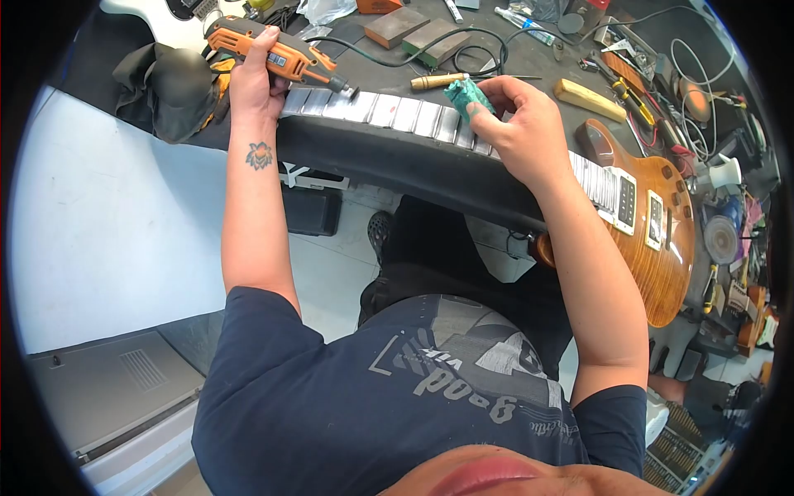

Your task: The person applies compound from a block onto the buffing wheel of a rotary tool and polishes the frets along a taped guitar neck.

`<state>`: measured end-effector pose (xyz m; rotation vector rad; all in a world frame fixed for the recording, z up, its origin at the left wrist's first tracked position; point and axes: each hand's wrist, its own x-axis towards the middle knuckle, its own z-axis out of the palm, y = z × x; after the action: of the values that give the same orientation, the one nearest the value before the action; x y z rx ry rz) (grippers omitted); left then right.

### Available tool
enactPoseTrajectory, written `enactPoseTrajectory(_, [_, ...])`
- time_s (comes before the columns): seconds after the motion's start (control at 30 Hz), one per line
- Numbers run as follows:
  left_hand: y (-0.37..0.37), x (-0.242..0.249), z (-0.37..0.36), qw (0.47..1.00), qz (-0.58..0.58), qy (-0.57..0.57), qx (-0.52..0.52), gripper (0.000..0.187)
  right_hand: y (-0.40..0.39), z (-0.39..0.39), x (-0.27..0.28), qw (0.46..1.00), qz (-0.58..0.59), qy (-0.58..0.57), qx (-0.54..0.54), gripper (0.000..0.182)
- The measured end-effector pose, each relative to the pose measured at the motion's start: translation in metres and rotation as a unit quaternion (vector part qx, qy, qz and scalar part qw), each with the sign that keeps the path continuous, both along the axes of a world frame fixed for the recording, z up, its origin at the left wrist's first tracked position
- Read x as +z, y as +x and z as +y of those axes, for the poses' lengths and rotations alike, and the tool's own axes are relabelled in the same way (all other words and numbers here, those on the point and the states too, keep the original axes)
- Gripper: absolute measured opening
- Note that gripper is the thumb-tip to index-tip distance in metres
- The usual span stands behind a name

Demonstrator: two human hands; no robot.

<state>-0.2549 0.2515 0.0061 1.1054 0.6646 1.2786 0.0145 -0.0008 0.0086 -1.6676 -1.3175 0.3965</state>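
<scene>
In my left hand [256, 78] is an orange and black rotary tool [285, 59], fingers closed round its body. The tool's tip [351, 91] points down to the right, just above the guitar neck. My right hand [521, 124] pinches a crumbly green block of what looks like polishing compound [470, 97] between thumb and fingers, over the neck. The guitar's fretboard [397, 113] is covered with silvery tape between the frets. Its glossy amber body [653, 207] lies to the right, with pickups in cream frames.
A black cable [389, 63] runs from the tool across the bench. Behind the neck lie a wooden-handled tool [434, 82], sanding-type blocks [397, 27] and a yellowish wooden block [590, 100]. Dark cloth or gloves [169, 87] sit at left. Pliers and wires crowd the right.
</scene>
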Motion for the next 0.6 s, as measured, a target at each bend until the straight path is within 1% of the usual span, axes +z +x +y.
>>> enactPoseTrajectory(0.1, [-0.0007,0.0009,-0.0031,1.0,0.008,0.006,-0.007,0.027,0.0013,0.0003,-0.0017,1.0,-0.007,0.004,0.0,0.035])
enactPoseTrajectory(0.2, [0.0036,0.0028,-0.0049,1.0,-0.002,0.002,0.019,0.026,0.001,0.0003,-0.002,1.0,-0.006,0.001,0.0,0.035])
enactPoseTrajectory(0.3, [-0.0034,-0.001,-0.0039,1.0,-0.004,0.014,-0.021,0.027,0.0002,-0.0002,0.0005,1.0,-0.018,0.005,-0.001,0.035])
enactPoseTrajectory(0.5, [-0.0023,-0.0032,-0.0038,1.0,-0.018,0.016,-0.002,0.026,0.0,0.0006,0.0004,1.0,-0.014,-0.001,-0.003,0.035])
enactPoseTrajectory(0.57, [-0.0042,-0.002,-0.0052,0.999,-0.015,0.024,-0.019,0.025,0.0001,-0.0007,0.0001,1.0,-0.029,0.004,-0.006,0.035])
enactPoseTrajectory(0.6, [-0.0053,-0.002,-0.0064,0.999,-0.013,0.027,-0.028,0.025,0.0004,-0.0008,-0.0014,1.0,-0.015,0.003,-0.005,0.035])
